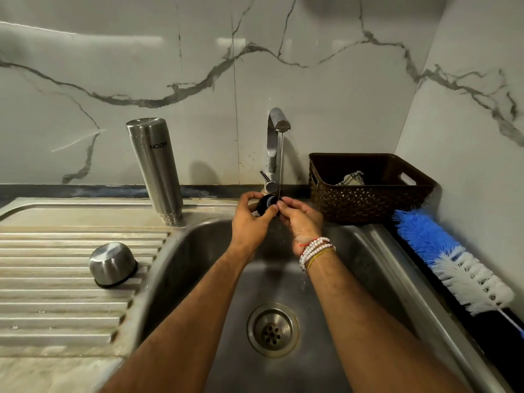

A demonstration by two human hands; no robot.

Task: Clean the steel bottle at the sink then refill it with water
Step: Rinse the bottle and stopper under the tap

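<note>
Steel sink basin point(181, 251) with both hands holding a small black stopper under thin tap water
Tall brushed-steel bottle point(154, 168) stands upside down on the ribbed drainboard point(62, 279), its domed steel cap point(112, 263) lying nearby; left hand point(249, 221) and right hand point(302, 221) pinch the round black stopper point(268, 205) between their fingertips beneath the chrome tap point(275, 137)

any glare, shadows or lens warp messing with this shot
Head view: glare patches on the glossy marble wall and a bright streak down the steel bottle; the faucet casts a soft shadow on the wall; wide-angle bending curves the drainboard edges; both hands stay sharp, the small black cap reads dark.
</note>
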